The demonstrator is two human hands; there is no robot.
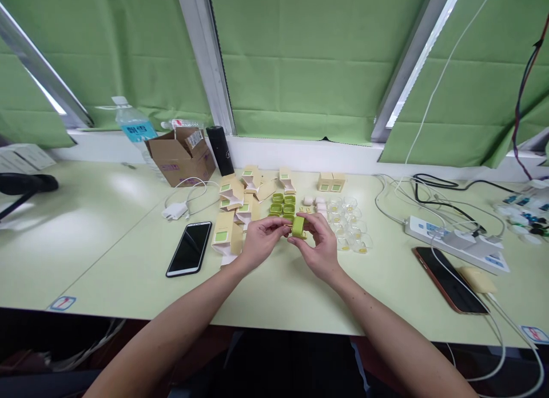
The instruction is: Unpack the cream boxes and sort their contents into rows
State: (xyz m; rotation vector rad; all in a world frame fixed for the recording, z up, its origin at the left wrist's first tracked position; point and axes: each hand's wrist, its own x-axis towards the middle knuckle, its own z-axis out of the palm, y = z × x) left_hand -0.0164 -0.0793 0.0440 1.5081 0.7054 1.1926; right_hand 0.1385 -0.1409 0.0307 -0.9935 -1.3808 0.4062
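Observation:
A small green plastic case point(298, 226) is held upright above the table by my right hand point(319, 246), thumb below and fingers on top. My left hand point(265, 238) is closed in a pinch at the case's left side; what lies between its fingertips is too small to make out. Just behind the hands, several similar green cases point(277, 198) stand in rows. To their right are small pale pink blocks point(307, 201) and several clear plastic domes point(349, 203) with yellow spots. Cream cartons with green labels point(227, 233), some with open flaps, lie left of the cases.
Two closed cream boxes point(331, 182) stand at the back. On the left are a phone point(190, 249), a white charger point(175, 210), a cardboard box point(182, 158), a black cylinder point(220, 151) and a water bottle point(135, 126). A power strip point(454, 243), another phone point(450, 281) and cables lie right.

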